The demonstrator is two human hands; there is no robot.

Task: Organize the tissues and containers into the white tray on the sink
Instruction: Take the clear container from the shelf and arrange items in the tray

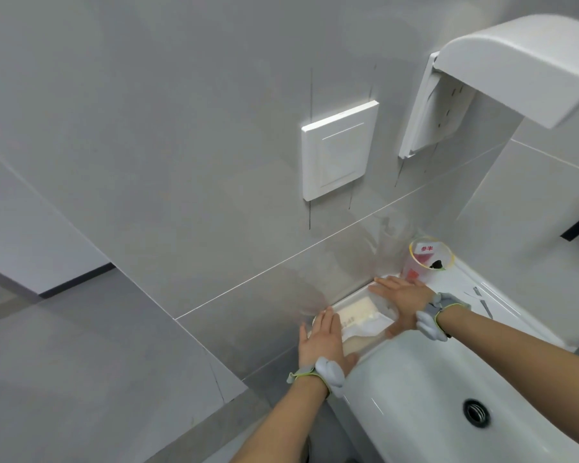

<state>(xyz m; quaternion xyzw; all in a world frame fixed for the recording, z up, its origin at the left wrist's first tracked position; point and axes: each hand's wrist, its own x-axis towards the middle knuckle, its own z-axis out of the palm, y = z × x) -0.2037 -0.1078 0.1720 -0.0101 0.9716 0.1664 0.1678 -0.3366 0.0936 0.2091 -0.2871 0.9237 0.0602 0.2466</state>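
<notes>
White tray (380, 297) on sink (415, 372) back-left corner, tissues (358, 315) inside. Left hand (321, 342), right hand (398, 295) flat, fingers together, pressed on opposite tray ends, likely squaring it. Clear cup (428, 259) outside, along back edge.

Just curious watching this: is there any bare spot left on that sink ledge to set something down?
The sink ledge is bare between the clear cup and the basin. The corner is crowded: the white tray holds tissues, with left hand and right hand on its ends.

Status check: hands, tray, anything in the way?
Left hand and right hand flat on opposite ends of the tray. Tissue pack inside. Cup outside, beside right hand. Nothing blocking.
</notes>
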